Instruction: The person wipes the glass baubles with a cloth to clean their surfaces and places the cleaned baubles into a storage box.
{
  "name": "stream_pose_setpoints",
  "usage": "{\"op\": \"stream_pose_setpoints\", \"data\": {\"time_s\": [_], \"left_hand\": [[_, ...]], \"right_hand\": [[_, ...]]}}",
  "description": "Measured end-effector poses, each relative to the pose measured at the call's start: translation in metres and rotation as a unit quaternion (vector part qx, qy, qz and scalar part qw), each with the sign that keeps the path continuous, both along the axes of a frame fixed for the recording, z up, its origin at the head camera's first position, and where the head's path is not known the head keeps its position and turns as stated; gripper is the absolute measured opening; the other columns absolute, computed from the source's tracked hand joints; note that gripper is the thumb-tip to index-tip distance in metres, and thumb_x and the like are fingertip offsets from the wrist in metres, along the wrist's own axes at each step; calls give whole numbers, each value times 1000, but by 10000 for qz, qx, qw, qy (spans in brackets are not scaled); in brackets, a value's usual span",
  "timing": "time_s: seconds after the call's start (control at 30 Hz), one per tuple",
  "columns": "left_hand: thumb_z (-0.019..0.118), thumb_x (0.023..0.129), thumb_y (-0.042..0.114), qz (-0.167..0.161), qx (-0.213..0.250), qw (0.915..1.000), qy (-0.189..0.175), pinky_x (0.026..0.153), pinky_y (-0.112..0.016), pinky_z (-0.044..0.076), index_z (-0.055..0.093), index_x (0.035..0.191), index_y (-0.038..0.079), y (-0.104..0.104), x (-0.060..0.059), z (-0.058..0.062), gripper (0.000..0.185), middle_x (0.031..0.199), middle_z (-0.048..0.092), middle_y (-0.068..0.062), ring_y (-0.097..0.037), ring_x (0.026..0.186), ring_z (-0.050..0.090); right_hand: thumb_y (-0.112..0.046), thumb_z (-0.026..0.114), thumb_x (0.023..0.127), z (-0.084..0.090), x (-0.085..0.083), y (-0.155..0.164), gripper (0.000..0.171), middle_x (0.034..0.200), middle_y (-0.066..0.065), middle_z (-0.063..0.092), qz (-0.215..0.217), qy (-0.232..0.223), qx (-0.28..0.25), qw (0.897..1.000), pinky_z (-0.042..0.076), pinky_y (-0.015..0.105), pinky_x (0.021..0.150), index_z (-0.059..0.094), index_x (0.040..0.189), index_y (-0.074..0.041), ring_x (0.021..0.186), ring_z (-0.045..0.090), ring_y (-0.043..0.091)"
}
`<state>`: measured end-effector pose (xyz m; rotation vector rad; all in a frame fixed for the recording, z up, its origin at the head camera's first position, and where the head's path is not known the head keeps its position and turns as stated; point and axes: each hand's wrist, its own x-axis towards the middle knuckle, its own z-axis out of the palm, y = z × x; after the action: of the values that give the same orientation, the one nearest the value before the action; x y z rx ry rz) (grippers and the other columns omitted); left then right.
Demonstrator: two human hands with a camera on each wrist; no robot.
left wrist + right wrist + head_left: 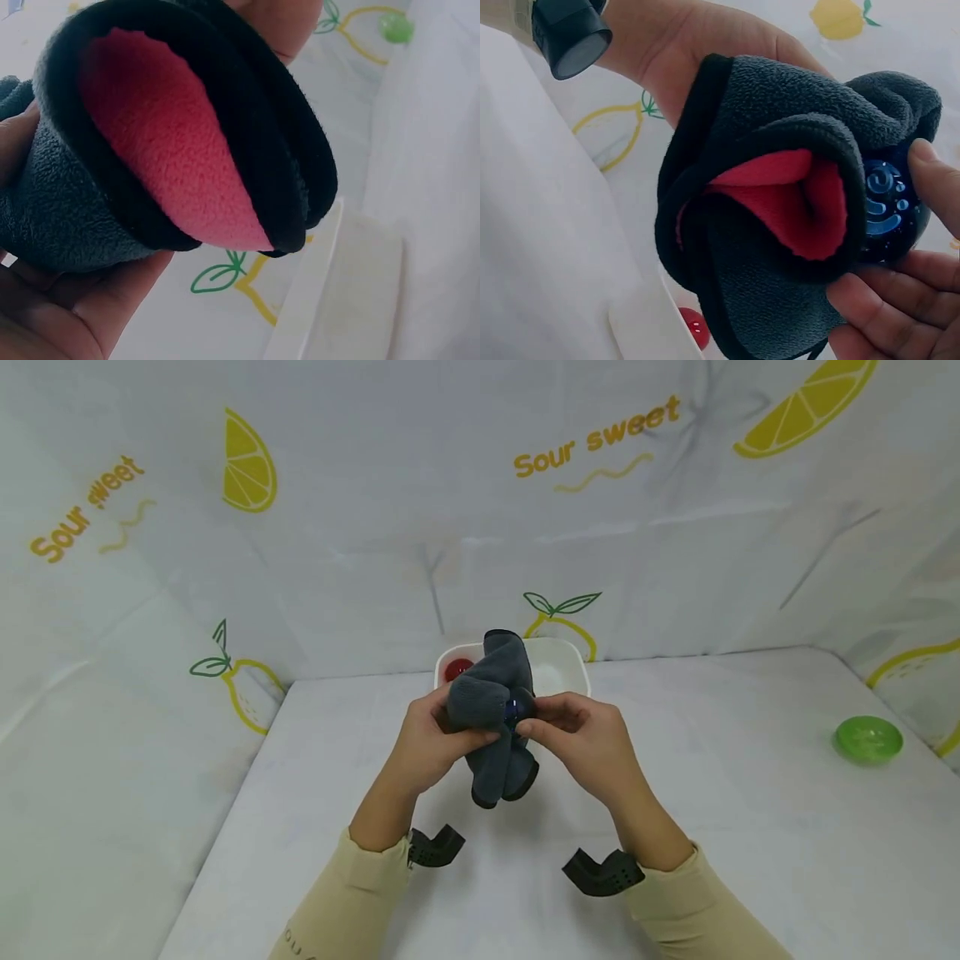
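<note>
A dark grey cloth (491,693) with black edging and a pink inner side hangs folded in the air in front of the white basin. My left hand (431,743) grips its left side, thumb in front. Partly wrapped in the cloth is a glossy dark blue rounded thing (889,202) with light blue curled markings; whether it is a bowl or a ball is hidden. My right hand (581,739) pinches this blue thing between thumb and fingers. In the left wrist view the cloth's pink lining (172,142) faces the camera and covers the blue thing.
Behind the hands stands a white basin (562,668) with a red rounded thing (457,669) at its left. A translucent green bowl (868,740) sits near the right edge of the white-covered table (720,793). A lemon-print sheet (390,527) rises behind the table.
</note>
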<state>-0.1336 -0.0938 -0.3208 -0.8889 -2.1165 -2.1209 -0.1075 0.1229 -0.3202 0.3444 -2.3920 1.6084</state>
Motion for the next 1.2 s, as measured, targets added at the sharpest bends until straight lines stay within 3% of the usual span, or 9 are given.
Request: {"op": "stream_pose_setpoints", "data": {"time_s": [0.13, 0.33, 0.5, 0.6, 0.7, 0.83, 0.97, 1.07, 1.2], "left_hand": [[75, 80, -7, 3, 65, 10000, 4, 88, -41, 57, 58, 126, -2, 2, 0, -1, 49, 117, 64, -18, -21, 101, 67], [75, 79, -7, -35, -11, 9999, 151, 89, -41, 57, 58, 128, 0, 7, 2, -3, 52, 118, 64, -19, -22, 102, 66], [74, 79, -8, 8, -228, 9981, 570, 90, -42, 56, 57, 131, 1, 7, 3, -3, 56, 120, 64, -18, -23, 105, 64], [75, 79, -5, 207, -349, 9971, 651, 92, -42, 55, 58, 132, 4, 8, 3, -4, 56, 121, 65, -16, -24, 108, 63], [76, 80, -1, 555, -304, 9973, 359, 92, -41, 55, 58, 131, 6, 11, 2, -5, 54, 121, 65, -13, -25, 107, 64], [74, 85, 6, 801, 92, 9958, -439, 95, -40, 54, 55, 133, 5, 12, 0, -6, 52, 126, 62, -15, -23, 109, 63], [66, 89, 5, 516, 704, 9900, -1105, 93, -34, 54, 48, 138, 1, 9, 0, -5, 52, 128, 58, -18, -19, 109, 62], [60, 91, 5, 228, 1047, 9850, -1352, 87, -29, 55, 45, 138, -2, 8, 0, -4, 51, 122, 58, -13, -16, 104, 62], [59, 94, 10, -190, 1298, 9801, -1487, 78, -25, 57, 43, 139, -4, 7, 1, -5, 49, 113, 61, -4, -11, 94, 64]], "right_hand": [[-32, 73, 90, -1, 0, -2, 31, 93, 7, 75, 50, -236, -32, 9997, 56, 25, 75, 71, 105, -5, 81, 72, 14], [-34, 66, 95, -3, -1, -4, 28, 79, 5, 74, -6, -120, 83, 9999, 54, 31, 68, 70, 97, -6, 72, 71, 14], [-39, 61, 97, -4, -1, -5, 34, 80, 5, 73, -21, -258, 195, 9995, 53, 33, 67, 69, 95, -6, 73, 71, 15], [-42, 57, 99, -5, -1, -7, 38, 83, 5, 73, -67, -313, 257, 9992, 54, 34, 68, 70, 100, -7, 77, 71, 17], [-42, 53, 101, -6, 0, -10, 41, 91, 7, 74, -111, -214, 358, 9991, 57, 36, 75, 70, 112, -6, 83, 70, 19], [-34, 55, 101, -4, 2, -6, 40, 105, 9, 74, 145, 14, 434, 9990, 58, 36, 82, 65, 127, -4, 92, 70, 20], [-21, 71, 92, -3, 1, -2, 39, 102, 6, 75, 437, 774, 669, 9938, 59, 32, 77, 65, 126, -3, 89, 71, 16], [-13, 79, 83, -5, -2, -1, 40, 98, 5, 75, 386, 1559, 855, 9833, 59, 32, 73, 68, 120, -3, 84, 71, 14], [-9, 84, 76, -7, -4, 0, 51, 103, 7, 73, 315, 2247, 936, 9694, 59, 32, 73, 66, 124, -2, 85, 70, 16]]}}
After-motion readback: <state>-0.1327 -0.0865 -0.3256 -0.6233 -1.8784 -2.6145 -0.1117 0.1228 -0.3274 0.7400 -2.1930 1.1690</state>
